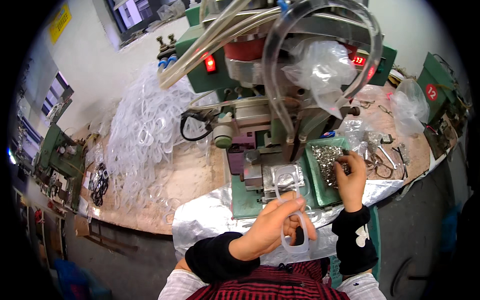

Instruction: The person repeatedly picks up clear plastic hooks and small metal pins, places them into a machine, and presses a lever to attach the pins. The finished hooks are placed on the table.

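Cluttered workbench [195, 180], translucent white plastic loop [295, 227] in left hand [272, 227].

Your left hand [272, 227] grips a clear plastic loop [295, 230] before the green press machine [280, 100]. Your right hand [351, 177] rests fingertips in the green tray [320, 192] of small metal parts [327, 157].
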Demonstrator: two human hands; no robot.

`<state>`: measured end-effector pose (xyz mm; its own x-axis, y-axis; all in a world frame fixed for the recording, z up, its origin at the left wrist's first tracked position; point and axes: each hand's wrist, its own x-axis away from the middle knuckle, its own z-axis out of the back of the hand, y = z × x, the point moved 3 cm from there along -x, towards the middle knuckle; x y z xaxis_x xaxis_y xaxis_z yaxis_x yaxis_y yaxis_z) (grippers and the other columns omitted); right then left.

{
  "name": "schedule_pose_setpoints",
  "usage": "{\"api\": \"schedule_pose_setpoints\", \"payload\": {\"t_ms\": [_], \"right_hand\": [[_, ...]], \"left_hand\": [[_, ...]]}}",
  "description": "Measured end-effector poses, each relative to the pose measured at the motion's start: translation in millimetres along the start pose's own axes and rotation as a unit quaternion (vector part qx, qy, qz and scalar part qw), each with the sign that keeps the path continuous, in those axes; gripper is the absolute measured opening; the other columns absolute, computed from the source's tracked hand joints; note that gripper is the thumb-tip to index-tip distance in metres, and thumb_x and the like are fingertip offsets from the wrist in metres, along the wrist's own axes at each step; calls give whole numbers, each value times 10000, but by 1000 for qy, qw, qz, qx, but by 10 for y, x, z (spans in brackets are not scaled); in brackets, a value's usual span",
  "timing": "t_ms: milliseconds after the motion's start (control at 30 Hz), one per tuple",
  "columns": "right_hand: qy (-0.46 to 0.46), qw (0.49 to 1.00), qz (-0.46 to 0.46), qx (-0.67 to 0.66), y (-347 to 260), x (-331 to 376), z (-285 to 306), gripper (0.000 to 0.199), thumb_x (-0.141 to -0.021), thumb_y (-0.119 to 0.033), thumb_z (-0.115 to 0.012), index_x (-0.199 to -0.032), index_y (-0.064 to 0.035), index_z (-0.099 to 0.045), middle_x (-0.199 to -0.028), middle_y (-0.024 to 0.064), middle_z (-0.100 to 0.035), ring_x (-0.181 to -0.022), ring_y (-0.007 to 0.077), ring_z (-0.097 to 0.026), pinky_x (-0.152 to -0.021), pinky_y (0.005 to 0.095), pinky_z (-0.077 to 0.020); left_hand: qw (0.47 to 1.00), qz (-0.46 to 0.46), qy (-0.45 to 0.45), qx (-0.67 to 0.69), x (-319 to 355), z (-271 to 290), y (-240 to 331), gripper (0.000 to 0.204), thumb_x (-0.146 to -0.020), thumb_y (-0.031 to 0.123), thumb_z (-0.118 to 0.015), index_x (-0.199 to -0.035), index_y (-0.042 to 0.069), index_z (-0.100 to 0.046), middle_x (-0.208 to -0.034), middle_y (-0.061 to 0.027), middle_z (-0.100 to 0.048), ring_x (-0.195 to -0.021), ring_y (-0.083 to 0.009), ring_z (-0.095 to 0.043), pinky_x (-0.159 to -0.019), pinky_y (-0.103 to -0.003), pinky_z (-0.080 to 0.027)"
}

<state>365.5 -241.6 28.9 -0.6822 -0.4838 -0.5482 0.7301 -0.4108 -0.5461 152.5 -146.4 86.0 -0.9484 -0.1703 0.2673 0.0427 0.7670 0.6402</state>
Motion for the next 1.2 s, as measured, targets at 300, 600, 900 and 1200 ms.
{"api": "schedule_pose_setpoints", "payload": {"t_ms": [300, 600, 900, 1200], "right_hand": [[-119, 938, 297, 131, -400, -56, -230, 160, -784, -30, -593, -940, 4, -579, -1282, 201, -551, -1260, 406, -467, -1078, 527, -355], [-27, 994, 51, -95, -103, -24, -35, 98, -833, -2, -660, -930, 15, -667, -942, 126, -656, -900, 265, -630, -807, 327, -481], [-68, 959, -82, -261, -228, -69, -269, 124, -835, 13, -633, -956, 16, -662, -874, 89, -668, -830, 182, -629, -772, 281, -474], [29, 977, -131, -164, 208, 500, 317, 103, -844, 26, -637, -942, 37, -667, -888, 78, -651, -851, 174, -603, -823, 287, -460]], "left_hand": [[999, -22, -37, -19, -5, 87, -66, 289, -1031, 366, -445, -940, 92, -453, -752, -213, -683, -539, -176, -607, -402, -276, -441], [399, -391, 468, -685, 1629, 1277, 913, 191, -729, 16, -703, -919, 39, -693, -984, -113, -677, -932, -318, -606, -846, -410, -453], [184, -97, 560, -802, 1968, 2607, 920, 161, -644, 94, -780, -796, 145, -766, -1500, -131, -409, -1282, -439, -370, -1141, -588, -190], [365, -366, 499, -696, 1213, 2187, 1092, 95, -757, 112, -749, -837, 83, -706, -1408, -147, -500, -1213, -390, -445, -1088, -485, -275]]}}
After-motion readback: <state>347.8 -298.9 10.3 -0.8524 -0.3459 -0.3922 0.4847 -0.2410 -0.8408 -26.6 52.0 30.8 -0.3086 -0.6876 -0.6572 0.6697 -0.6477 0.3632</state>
